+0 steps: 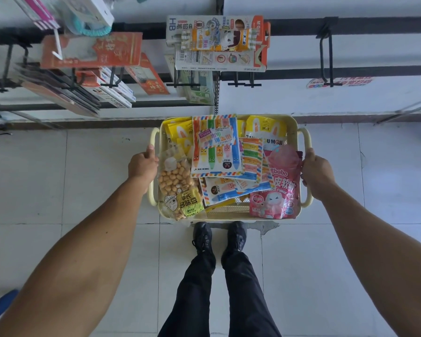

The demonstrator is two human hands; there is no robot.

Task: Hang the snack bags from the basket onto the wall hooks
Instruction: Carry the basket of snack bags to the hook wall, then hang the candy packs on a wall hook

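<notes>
Standing on white floor tiles [83, 181], hands grip the basket [229, 212] handles.

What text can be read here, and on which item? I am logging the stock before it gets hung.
"bobo" and "FUDGE": pink bag at the basket's right side.
"PENCIL": striped crayon-print pack on top of the pile.
"HB": white box hanging on the wall.
"MOU": yellow bag at the far right corner; the rest is covered.
Chinese characters on the bean bag and the red packs: not transcribed.
Barcodes and fine print: too small.
</notes>
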